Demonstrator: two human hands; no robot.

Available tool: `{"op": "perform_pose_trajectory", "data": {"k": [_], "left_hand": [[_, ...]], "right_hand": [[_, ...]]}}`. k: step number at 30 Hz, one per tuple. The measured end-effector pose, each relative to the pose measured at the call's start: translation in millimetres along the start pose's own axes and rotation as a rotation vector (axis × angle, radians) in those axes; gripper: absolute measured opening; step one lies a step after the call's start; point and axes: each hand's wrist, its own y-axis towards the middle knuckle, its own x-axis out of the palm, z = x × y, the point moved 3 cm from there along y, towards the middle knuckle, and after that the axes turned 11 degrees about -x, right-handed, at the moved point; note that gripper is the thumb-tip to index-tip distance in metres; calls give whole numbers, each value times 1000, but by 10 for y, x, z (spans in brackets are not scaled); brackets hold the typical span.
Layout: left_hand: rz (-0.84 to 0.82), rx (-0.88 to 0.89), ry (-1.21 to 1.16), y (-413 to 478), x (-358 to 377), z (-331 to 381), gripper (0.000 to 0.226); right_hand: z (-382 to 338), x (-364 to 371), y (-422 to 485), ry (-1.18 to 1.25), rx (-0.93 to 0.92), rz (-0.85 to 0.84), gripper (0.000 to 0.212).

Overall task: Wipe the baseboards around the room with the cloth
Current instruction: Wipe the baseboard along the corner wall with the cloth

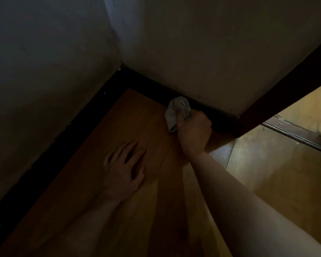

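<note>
Head view | cloth [178, 112]: pale, soft, bunched into a roll, centre frame, against the dark baseboard [146, 84] | right hand [194, 130]: fingers curled tightly round cloth | left hand [124, 169]: fingers spread, flat on floor [119, 219] | floor: smooth orange-brown wood planks | walls [193, 52]: pale, matt, meeting at a corner upper centre

My pale, crumpled cloth [178, 113], bunched up in my right grip [193, 130], presses its rolled end against the dark baseboard [148, 87], partway along the baseboard's stretch that runs right from its corner, a loose fold trailing below.
</note>
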Motion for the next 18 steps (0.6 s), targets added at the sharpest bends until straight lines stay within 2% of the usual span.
{"op": "perform_pose_trajectory", "data": {"k": [4, 18], "left_hand": [[8, 6, 9, 2, -13, -3, 60], [16, 7, -15, 14, 18, -51, 59]], "right_hand": [[-189, 170, 84, 10, -42, -48, 29], [-241, 224, 86, -85, -44, -2, 34]]}}
